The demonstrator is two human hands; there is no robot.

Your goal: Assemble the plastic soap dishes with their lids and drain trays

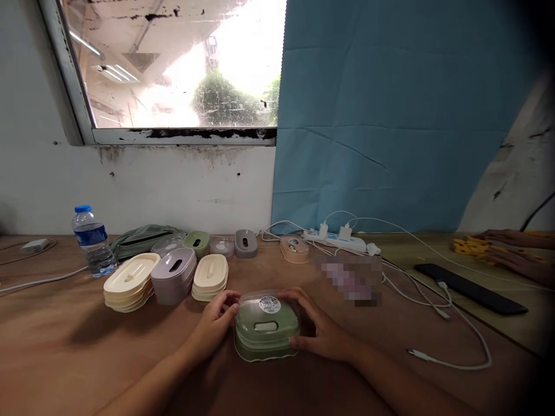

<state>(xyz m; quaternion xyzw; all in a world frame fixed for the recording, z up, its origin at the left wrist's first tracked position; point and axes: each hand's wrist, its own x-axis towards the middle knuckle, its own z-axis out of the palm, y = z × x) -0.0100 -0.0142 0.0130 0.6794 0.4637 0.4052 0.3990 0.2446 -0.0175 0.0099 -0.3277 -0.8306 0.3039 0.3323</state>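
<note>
A green lidded box (265,328) under a clear plastic cover sits on the table in front of me, with a round printed sticker and an oval slot on top. My left hand (219,315) is curled against its left edge, thumb and fingers bent. On the other side, my right hand (314,323) wraps the right end, fingers over the far corner and thumb at the near side. Behind my left hand stand a stack of cream lids (210,274), a stack of lilac boxes (174,277) and another cream lid stack (130,280).
Farther back are a small green box (196,244), a grey box (245,244) and a peach box (295,248). A water bottle (93,242) stands left. White cables run from a power strip (338,240). At right, another person's hands (515,257) touch yellow pieces (470,248).
</note>
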